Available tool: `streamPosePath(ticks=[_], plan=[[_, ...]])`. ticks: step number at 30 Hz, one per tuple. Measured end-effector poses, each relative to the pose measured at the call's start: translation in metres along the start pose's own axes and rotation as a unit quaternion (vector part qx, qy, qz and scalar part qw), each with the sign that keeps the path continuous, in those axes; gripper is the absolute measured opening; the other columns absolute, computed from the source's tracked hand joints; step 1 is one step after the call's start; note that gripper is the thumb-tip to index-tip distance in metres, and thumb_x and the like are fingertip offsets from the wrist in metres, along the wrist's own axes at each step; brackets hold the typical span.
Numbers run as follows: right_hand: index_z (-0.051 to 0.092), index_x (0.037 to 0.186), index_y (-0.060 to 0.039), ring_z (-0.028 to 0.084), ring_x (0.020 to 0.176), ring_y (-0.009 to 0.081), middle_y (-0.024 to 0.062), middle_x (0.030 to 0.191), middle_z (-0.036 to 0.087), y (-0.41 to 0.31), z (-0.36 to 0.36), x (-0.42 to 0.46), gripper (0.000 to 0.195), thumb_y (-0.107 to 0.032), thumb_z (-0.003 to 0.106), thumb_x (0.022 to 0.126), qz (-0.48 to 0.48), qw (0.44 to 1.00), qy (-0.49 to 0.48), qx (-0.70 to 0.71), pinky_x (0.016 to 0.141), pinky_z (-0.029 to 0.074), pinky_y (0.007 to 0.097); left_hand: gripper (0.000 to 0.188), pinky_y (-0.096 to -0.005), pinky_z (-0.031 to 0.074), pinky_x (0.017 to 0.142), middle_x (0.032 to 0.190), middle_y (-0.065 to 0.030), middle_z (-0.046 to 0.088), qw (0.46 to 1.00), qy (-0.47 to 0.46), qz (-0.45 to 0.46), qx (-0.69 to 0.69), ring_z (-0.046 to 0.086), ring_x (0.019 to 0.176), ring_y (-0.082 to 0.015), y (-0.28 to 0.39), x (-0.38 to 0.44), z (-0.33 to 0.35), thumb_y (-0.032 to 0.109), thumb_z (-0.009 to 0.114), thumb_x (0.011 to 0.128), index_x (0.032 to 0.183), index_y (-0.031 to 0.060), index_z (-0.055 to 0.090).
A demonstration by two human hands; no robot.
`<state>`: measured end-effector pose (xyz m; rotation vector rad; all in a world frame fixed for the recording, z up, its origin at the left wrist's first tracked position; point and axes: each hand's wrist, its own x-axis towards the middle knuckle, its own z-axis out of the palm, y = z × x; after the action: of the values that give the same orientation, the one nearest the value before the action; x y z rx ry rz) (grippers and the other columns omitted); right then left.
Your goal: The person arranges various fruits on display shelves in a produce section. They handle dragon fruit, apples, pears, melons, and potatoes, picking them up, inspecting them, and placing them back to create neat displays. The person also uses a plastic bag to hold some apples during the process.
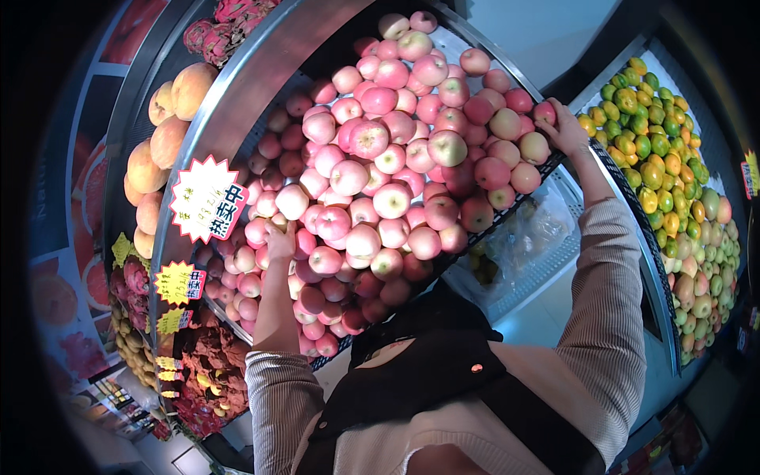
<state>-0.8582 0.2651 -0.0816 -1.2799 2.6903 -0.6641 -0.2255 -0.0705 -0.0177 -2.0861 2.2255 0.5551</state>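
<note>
A large heap of pink and pale yellow apples [392, 200] fills the black-edged display bin in front of me. My right hand [565, 127], at the bin's right corner, has its fingers around a red apple [544, 113]. On the left part of the heap lies my left hand [280, 239], its fingertips against a pink apple [256, 230]; whether it grips that fruit cannot be told. Both forearms reach forward in striped, pushed-up sleeves.
A metal rail [205, 127] with price signs [208, 199] borders the bin; peaches [145, 166] and dragon fruit lie beyond it. At right is a stand of green-orange citrus [653, 172] and small pale fruit. A perforated crate [534, 267] with plastic bags sits below the bin's edge.
</note>
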Motion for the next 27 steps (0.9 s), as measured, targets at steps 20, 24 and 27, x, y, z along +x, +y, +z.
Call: streamPosePath(ticks=[20, 24, 27], plan=[[0.061, 0.12, -0.0145, 0.065, 0.085, 0.033, 0.0097, 0.098, 0.065, -0.28, 0.001, -0.072, 0.043, -0.029, 0.07, 0.081, -0.375, 0.918, -0.009, 0.131, 0.076, 0.054, 0.044, 0.058, -0.0518, 0.034, 0.113, 0.155, -0.0274, 0.025, 0.946, 0.203, 0.24, -0.084, 0.03, 0.142, -0.0449, 0.094, -0.093, 0.007, 0.038, 0.058, 0.099, 0.144, 0.005, 0.044], [0.059, 0.123, -0.0126, 0.065, 0.09, 0.0325, 0.0131, 0.107, 0.062, -0.279, -0.008, -0.013, 0.045, -0.026, 0.071, 0.081, -0.345, 0.9, -0.031, 0.266, 0.082, 0.053, 0.0436, 0.046, -0.051, 0.032, 0.113, 0.157, -0.0268, 0.024, 0.945, 0.208, 0.228, -0.11, 0.031, 0.142, -0.0454, 0.09, -0.099, 0.016, 0.034, 0.045, 0.104, 0.143, 0.01, 0.049], [0.056, 0.128, -0.012, 0.065, 0.096, 0.0332, 0.0174, 0.116, 0.058, -0.278, -0.005, 0.076, 0.051, -0.032, 0.069, 0.084, -0.281, 0.927, 0.09, 0.23, 0.086, 0.052, 0.0443, 0.042, -0.0516, 0.03, 0.114, 0.157, -0.0271, 0.022, 0.944, 0.212, 0.226, -0.111, 0.03, 0.142, -0.0461, 0.087, -0.103, 0.02, 0.027, 0.041, 0.103, 0.14, 0.011, 0.053]])
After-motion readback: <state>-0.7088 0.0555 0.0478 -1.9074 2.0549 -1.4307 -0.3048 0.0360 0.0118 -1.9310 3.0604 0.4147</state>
